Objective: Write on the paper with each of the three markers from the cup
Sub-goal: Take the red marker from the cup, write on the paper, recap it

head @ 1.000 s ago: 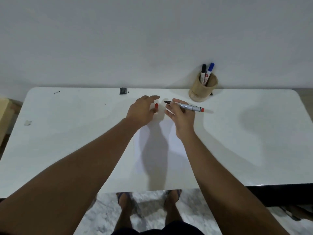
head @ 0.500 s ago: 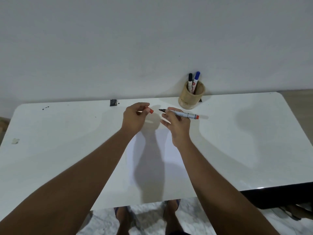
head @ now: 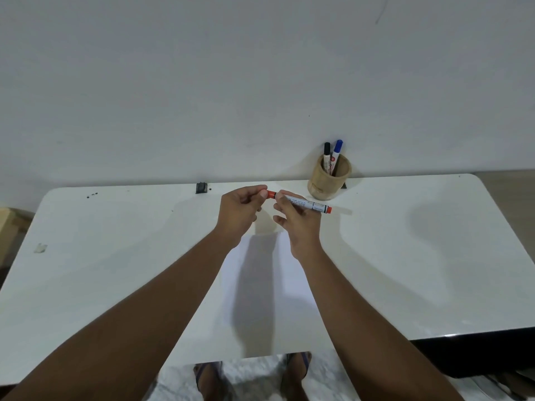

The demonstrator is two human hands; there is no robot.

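The left hand (head: 240, 211) pinches the red cap (head: 271, 194), which a second ago sat apart from the tip and now meets the end of the red marker (head: 304, 203). The right hand (head: 298, 224) grips that marker's barrel, level above the surface (head: 115, 256), over the far edge of the paper (head: 260, 285). Capping suggests this marker's turn is ending, though no writing can be made out on the paper. Farther right, the cup (head: 328, 180) holds the black marker (head: 326, 154) and the blue marker (head: 336, 153), both capped.
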